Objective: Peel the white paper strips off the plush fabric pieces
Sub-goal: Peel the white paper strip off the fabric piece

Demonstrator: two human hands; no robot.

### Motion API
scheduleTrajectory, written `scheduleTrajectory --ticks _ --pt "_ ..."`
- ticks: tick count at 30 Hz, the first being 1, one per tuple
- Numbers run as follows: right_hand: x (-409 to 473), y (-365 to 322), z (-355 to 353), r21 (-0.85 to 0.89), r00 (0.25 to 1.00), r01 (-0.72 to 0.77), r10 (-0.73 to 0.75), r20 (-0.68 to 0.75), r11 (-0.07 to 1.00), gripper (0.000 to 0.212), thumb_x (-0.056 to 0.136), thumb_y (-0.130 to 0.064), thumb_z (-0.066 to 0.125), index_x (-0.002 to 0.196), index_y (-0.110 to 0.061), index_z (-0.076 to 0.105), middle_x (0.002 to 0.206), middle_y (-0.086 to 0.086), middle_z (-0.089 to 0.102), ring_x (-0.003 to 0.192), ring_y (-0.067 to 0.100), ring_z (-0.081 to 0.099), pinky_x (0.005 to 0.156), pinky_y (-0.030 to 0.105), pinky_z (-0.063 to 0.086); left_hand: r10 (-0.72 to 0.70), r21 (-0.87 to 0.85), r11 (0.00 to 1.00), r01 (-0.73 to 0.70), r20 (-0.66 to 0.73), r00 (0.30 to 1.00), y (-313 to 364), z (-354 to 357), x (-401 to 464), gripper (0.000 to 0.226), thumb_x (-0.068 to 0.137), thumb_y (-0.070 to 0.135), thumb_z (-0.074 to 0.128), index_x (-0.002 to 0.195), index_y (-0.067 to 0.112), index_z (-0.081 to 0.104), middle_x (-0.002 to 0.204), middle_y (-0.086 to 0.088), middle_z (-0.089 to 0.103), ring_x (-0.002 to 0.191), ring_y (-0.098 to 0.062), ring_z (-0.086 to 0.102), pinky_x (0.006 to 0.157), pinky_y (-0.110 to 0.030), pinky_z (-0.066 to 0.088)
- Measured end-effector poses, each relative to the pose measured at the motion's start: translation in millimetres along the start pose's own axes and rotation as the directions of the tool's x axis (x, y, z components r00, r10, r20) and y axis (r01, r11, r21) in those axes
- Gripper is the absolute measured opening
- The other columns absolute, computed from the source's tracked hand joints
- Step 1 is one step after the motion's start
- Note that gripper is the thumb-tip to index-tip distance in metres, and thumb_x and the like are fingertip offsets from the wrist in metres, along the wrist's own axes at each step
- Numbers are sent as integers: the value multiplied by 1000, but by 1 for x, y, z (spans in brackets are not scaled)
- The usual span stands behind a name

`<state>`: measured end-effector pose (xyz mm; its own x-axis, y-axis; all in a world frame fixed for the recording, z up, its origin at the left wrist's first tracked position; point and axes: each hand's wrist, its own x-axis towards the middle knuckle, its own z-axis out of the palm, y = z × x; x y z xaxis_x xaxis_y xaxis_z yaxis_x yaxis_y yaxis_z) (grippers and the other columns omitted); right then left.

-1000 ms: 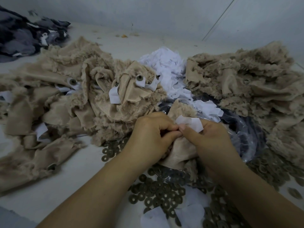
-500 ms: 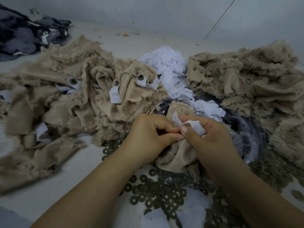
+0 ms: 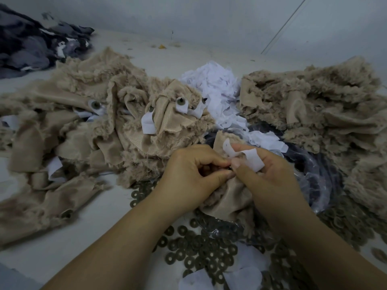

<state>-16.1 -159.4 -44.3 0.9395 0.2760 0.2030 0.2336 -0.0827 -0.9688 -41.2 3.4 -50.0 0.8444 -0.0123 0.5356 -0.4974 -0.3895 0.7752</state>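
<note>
White paper strip [image 3: 240, 154] — curled, half lifted — pinched by right hand [image 3: 270, 174].

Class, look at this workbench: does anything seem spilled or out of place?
Yes. Dark ring washers lie scattered loose over the table under the hands, apparently spilled from the clear plastic bag at right.

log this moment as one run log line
left hand: holds plush piece | right hand: pinches white paper strip | strip: part lifted
</note>
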Motion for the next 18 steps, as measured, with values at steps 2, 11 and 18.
scheduleTrajectory --ticks 2,11,18 --pt "1 -4 -1 -23 1000 17 -17 -15 1000 15 85 -36 65 95 -29 74 99 -16 75 93 1 70 74 15 55 -41 -33 999 41 16 999 2 -2 0 13 76 -2 80 83 9 77 77 -1 70 70 -12 65 65 -25 54" --pt "0 -6 -2 -125 996 50 -58 -62 991 34 103 -19 49 87 -34 75 83 -4 74 70 0 66 58 9 50 -373 -237 906 351 -53 926 4 -4 3 18 87 20 71 73 10 70 51 6 62 43 -7 54 43 -18 43" --pt "2 0 2 16 999 -37 37 10 999 28 99 -6 55 97 -29 70 82 3 76 76 19 73 63 26 60 -333 -289 899 330 41 942 0 -3 2 35 71 41 73 87 10 72 85 -16 70 76 -33 66 66 -43 57"
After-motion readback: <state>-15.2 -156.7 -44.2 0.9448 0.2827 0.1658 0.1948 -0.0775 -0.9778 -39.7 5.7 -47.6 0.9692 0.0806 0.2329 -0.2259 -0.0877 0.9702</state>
